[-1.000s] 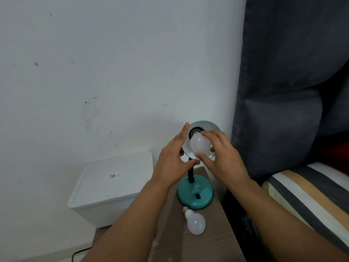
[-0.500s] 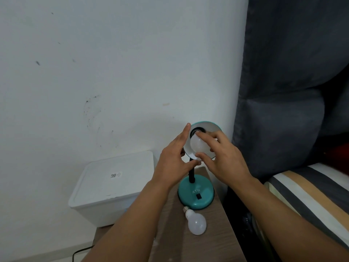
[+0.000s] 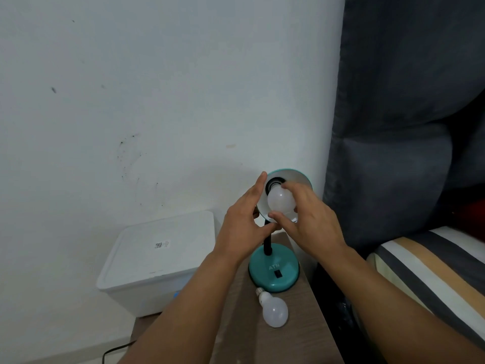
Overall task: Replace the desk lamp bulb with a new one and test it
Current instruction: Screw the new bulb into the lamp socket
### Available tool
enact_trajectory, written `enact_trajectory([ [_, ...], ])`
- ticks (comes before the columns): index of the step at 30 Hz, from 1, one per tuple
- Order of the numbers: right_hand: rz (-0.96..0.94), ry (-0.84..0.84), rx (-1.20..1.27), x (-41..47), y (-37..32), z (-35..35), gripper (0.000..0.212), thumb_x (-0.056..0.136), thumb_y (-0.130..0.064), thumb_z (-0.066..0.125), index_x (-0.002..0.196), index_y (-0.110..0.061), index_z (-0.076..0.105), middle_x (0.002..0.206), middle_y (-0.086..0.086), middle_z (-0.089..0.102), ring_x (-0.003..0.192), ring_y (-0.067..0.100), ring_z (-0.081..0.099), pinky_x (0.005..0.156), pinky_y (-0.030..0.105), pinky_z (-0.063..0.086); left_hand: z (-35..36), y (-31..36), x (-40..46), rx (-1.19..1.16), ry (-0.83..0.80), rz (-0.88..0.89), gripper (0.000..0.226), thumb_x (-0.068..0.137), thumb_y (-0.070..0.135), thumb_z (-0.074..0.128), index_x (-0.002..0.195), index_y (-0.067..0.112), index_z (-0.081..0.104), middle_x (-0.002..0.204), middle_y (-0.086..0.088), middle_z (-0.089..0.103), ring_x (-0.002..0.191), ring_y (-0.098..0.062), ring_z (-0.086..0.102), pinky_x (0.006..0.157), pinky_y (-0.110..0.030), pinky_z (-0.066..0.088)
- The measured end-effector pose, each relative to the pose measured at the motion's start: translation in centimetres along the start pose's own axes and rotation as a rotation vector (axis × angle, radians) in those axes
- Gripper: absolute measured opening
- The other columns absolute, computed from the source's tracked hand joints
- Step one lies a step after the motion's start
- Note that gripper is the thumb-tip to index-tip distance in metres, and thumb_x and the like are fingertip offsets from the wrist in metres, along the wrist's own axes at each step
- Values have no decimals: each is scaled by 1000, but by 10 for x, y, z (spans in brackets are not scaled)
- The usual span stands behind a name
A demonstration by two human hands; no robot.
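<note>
A teal desk lamp stands on a narrow wooden side table (image 3: 304,334), with a round base (image 3: 273,274) and a black stem. Its shade (image 3: 296,177) tilts toward me and shows the dark socket. A white bulb (image 3: 279,202) sits at the socket mouth. My right hand (image 3: 307,222) grips this bulb with thumb below and fingers above. My left hand (image 3: 244,222) holds the shade's left rim, fingers extended along it. A second white bulb (image 3: 274,310) lies on its side on the table in front of the base, screw cap toward the lamp.
A white lidded plastic box (image 3: 157,261) stands left of the table against the white wall. A dark grey padded headboard (image 3: 406,153) and a striped bed (image 3: 433,271) are to the right. A black cable (image 3: 115,350) runs on the floor at lower left.
My right hand's fingers have shifted around the bulb at the socket, a turning grip. My left hand stays on the shade. The loose bulb on the table has not moved.
</note>
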State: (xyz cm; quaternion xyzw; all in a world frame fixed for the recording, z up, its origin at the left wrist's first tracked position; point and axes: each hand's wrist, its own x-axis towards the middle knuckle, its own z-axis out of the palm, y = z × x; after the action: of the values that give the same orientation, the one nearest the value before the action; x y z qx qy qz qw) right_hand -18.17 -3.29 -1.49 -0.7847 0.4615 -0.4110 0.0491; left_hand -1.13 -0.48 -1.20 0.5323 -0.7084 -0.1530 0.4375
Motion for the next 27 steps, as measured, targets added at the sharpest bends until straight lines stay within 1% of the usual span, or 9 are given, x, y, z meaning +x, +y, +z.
enact_trajectory([
  [5, -94, -84, 109, -5, 10, 3, 64, 89, -47, 62, 148, -33, 39, 145, -1, 45, 122, 21, 53, 89, 45, 55, -1, -1, 0, 9, 4, 0, 104, 81, 25, 83, 155, 54, 15, 145, 12, 54, 123, -7, 58, 97, -27, 54],
  [8, -99, -117, 140, -7, 13, 1, 69, 86, -36, 58, 151, -35, 32, 148, -5, 40, 125, 21, 51, 89, 45, 55, -1, -3, -1, -7, 5, 6, 107, 78, 25, 86, 156, 52, 17, 146, 11, 54, 124, -7, 58, 97, -27, 54],
  [11, -81, -109, 170, -4, 15, -3, 67, 90, -21, 63, 150, -29, 34, 150, -6, 38, 109, 12, 55, 87, 39, 56, 0, -4, -1, -2, 2, 16, 110, 76, 24, 88, 155, 52, 17, 144, 10, 55, 122, -8, 59, 97, -29, 55],
  [13, -55, -92, 174, -3, 15, -6, 67, 89, -26, 70, 147, -25, 38, 151, -6, 39, 98, 7, 55, 87, 24, 53, 1, -3, -1, 2, 3, 16, 111, 75, 24, 88, 155, 53, 16, 144, 11, 55, 120, -8, 59, 96, -29, 55],
  [15, 1, -70, 175, -1, 14, -7, 68, 82, -37, 78, 140, -23, 45, 146, -7, 44, 88, 3, 57, 78, 11, 47, 2, -1, -1, 11, 5, 18, 109, 76, 27, 87, 154, 54, 16, 144, 11, 55, 121, -7, 59, 96, -27, 54],
  [18, 81, -32, 123, 1, 9, -7, 70, 73, -52, 80, 128, -29, 43, 122, -13, 52, 73, 3, 56, 68, 25, 52, 4, 0, -1, 3, 4, 16, 106, 79, 30, 85, 152, 58, 14, 146, 12, 53, 123, -7, 58, 97, -27, 54],
  [20, 51, -3, 92, 1, 6, -6, 67, 76, -51, 78, 130, -34, 41, 111, -18, 52, 71, 3, 53, 67, 29, 51, 5, -1, -1, 6, 7, 15, 106, 79, 29, 86, 153, 57, 15, 146, 11, 53, 123, -7, 58, 97, -26, 54],
  [24, -59, -55, 63, 1, 8, -4, 60, 88, -50, 64, 144, -42, 41, 137, -14, 46, 67, 5, 57, 69, 34, 57, 2, -3, -1, 8, 6, 19, 107, 79, 25, 86, 156, 50, 17, 144, 8, 56, 120, -8, 60, 95, -24, 55],
  [27, -64, -101, 147, -1, 11, -3, 67, 85, -40, 69, 145, -41, 41, 138, -15, 42, 77, 7, 57, 73, 31, 56, 1, -2, -1, -22, 12, 12, 104, 80, 22, 84, 155, 51, 18, 144, 11, 55, 121, -7, 59, 96, -27, 55],
])
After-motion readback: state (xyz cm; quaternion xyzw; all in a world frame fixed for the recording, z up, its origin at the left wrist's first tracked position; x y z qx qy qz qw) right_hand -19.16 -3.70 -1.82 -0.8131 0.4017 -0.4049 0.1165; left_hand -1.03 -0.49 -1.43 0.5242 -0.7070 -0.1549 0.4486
